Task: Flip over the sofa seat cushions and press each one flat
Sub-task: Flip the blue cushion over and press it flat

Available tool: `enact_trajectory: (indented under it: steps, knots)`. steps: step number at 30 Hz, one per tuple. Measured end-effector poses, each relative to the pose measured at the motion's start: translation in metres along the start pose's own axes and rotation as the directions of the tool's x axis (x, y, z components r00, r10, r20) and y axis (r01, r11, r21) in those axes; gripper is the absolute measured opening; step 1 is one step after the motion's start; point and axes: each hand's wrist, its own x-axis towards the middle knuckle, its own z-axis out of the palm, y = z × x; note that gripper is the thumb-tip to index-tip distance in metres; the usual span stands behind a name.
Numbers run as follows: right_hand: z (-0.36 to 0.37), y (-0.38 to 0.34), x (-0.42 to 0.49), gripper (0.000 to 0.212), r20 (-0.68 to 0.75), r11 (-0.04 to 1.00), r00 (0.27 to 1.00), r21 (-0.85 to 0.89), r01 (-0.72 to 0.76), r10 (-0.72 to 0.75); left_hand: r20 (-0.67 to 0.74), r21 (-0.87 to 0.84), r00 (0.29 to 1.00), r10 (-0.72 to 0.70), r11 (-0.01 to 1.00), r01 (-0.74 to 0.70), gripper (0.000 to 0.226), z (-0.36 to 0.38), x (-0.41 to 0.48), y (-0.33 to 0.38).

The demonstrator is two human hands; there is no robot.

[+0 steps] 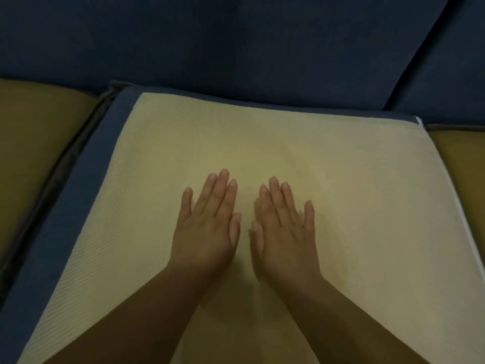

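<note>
**Pressure on the turned seat cushion: risks of an uneven result**

Fingers of both hands lie straight and close together, thumbs a little apart, flat on the pale face. Left hand and right hand sit side by side near the middle, the right slightly blurred. Load is thus concentrated centrally. The far corners and side edges probably receive little pressure and could end up raised. The seat cushion lies in the middle bay of the sofa. Its blue side band is exposed on the left with a dark gap beside it, which suggests skewed seating. A forward-leaning push may slide it askew against the back cushions. Olive surfaces flank it on both sides.
</note>
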Motion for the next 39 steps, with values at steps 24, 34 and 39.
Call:
enact_trajectory:
  steps: [24, 34, 39]
  knots:
    - [0.084, -0.141, -0.001, 0.062, 0.152, 0.962, 0.952, -0.030, 0.273, -0.265, -0.019, 0.001, 0.939, -0.342, 0.940, 0.343, 0.059, 0.015, -0.083, -0.134]
    - [0.100, -0.139, -0.003, 0.060, 0.111, 0.959, 0.955, -0.036, 0.281, -0.276, -0.041, 0.051, 0.934, -0.354, 0.933, 0.356, 0.059, 0.032, -0.082, -0.135]
    - [0.081, -0.140, -0.005, 0.059, 0.138, 0.960, 0.953, -0.028, 0.278, -0.272, 0.073, 0.088, 0.917, -0.391, 0.919, 0.385, 0.067, 0.011, -0.082, -0.132]
